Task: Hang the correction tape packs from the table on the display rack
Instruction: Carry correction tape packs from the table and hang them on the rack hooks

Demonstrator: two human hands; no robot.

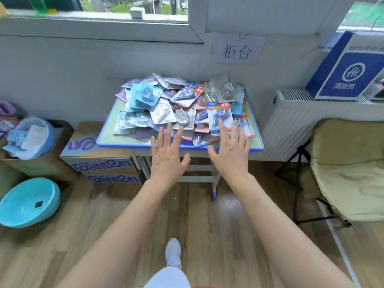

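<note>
A heap of correction tape packs (178,107) in blue, purple, pink and clear blister cards covers a small blue-edged table (106,140) against the wall. My left hand (167,156) and my right hand (229,154) are stretched out in front of the table's near edge, fingers straight and spread, holding nothing. Their fingertips overlap the nearest packs in the view; whether they touch them I cannot tell. No display rack is in view.
Stacked cardboard boxes (99,161) stand left of the table, with an open box of packaging (31,138) and a turquoise basin (29,202) further left. A white radiator (295,125) and a folding chair (349,171) are on the right. Wooden floor lies below.
</note>
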